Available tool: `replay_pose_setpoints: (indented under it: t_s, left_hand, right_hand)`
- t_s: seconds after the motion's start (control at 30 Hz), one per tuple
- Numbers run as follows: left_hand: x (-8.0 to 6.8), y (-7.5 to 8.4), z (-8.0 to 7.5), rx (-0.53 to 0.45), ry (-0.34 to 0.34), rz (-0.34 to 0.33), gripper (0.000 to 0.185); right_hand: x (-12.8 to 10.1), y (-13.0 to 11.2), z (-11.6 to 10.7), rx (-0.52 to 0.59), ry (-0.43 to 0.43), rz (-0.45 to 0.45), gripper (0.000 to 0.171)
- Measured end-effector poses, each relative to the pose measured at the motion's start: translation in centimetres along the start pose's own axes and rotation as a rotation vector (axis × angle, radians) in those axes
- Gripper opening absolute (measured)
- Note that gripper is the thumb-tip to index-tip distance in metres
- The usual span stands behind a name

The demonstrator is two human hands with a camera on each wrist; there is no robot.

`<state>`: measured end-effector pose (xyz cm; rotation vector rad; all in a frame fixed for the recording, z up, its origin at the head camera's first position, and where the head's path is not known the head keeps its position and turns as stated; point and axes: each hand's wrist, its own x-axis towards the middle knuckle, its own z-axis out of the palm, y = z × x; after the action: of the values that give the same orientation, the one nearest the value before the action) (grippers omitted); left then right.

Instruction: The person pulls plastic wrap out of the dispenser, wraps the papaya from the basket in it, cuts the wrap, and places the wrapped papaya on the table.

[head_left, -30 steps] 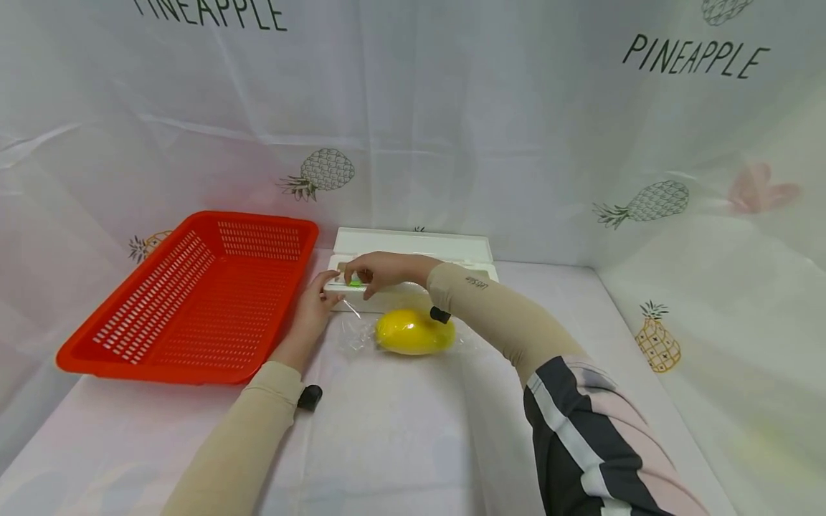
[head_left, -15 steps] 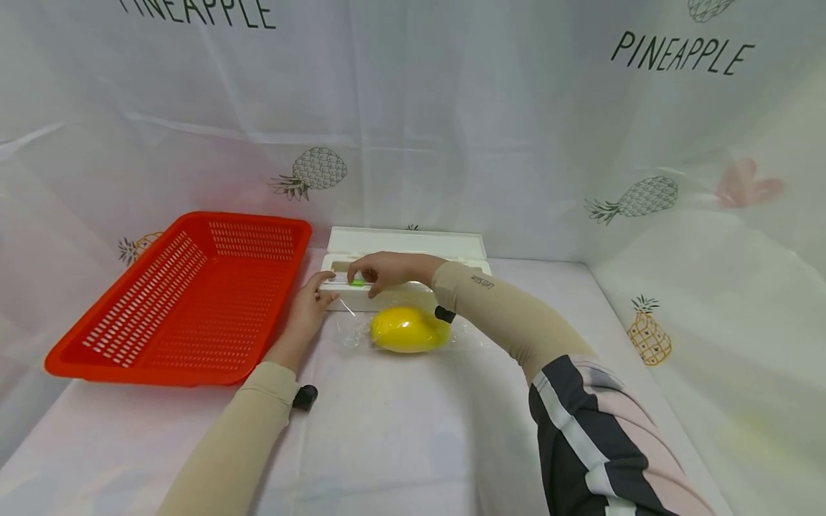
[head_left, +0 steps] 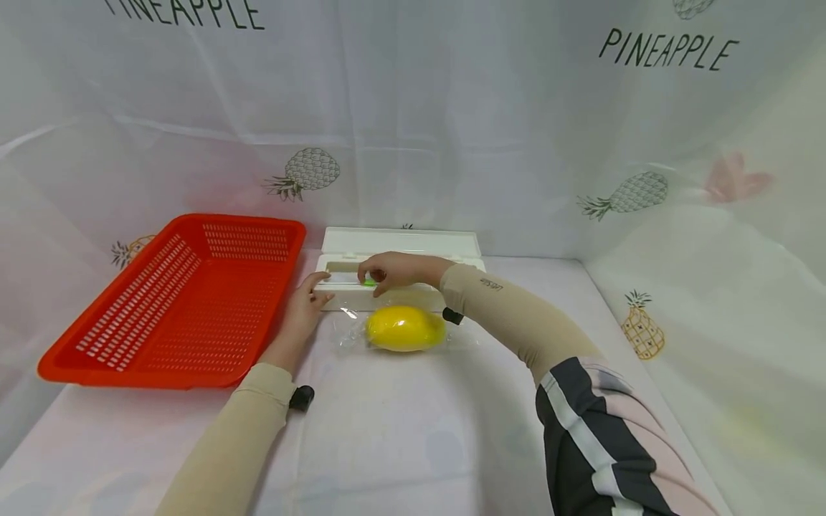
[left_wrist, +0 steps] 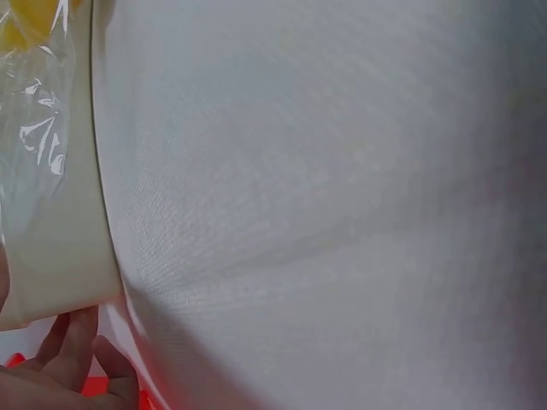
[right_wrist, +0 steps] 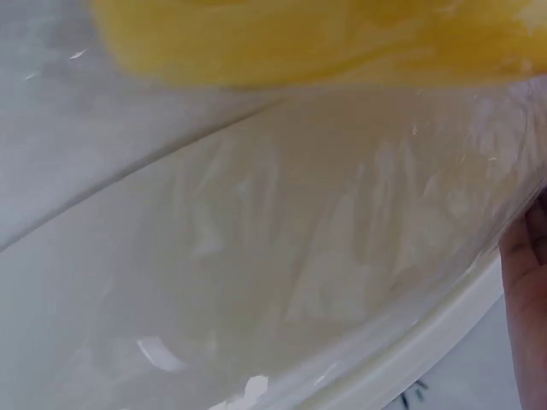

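A white cling film dispenser (head_left: 348,299) lies across the far side of the table with its lid (head_left: 406,239) raised at the back. My left hand (head_left: 299,313) holds its left end, thumb at the front; in the left wrist view fingers (left_wrist: 73,350) bend against that end. On the front rail, my right hand (head_left: 401,270) pinches a bright green slide cutter (head_left: 370,282), partly hidden by the fingers. Clear cling film (right_wrist: 214,282) hangs down over the dispenser's front wall. Before it sits a glossy yellow oval fruit (head_left: 405,329) with film around it.
A large red plastic basket (head_left: 213,315) stands at the left, its near right edge close beside my left forearm. A white curtain with printed pineapples (head_left: 312,169) rises behind the dispenser and along the right side.
My right hand has slid the green cutter rightward along the dispenser's rail. The left hand keeps its hold on the left end. The whole head view has shifted slightly.
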<state>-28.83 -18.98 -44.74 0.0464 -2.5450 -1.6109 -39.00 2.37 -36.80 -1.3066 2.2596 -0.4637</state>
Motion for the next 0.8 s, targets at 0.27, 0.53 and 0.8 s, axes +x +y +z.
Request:
replay_pose_setpoints:
  t_s: [0.27,0.53,0.8]
  left_hand:
    - [-0.2,0.1,0.1,-0.002,0.003,0.014,0.045]
    - [-0.3,0.2,0.1,0.016,-0.012,-0.008,0.046]
    - [-0.3,0.4,0.1,0.029,-0.017,-0.012,0.046]
  right_hand:
    - [-2.1,0.9,0.2,-0.012,0.025,0.032,0.032]
    - [-4.4,2.1,0.2,-0.072,0.047,0.05,0.031]
    - [-6.5,2.9,0.3,-0.048,0.061,0.076,0.035]
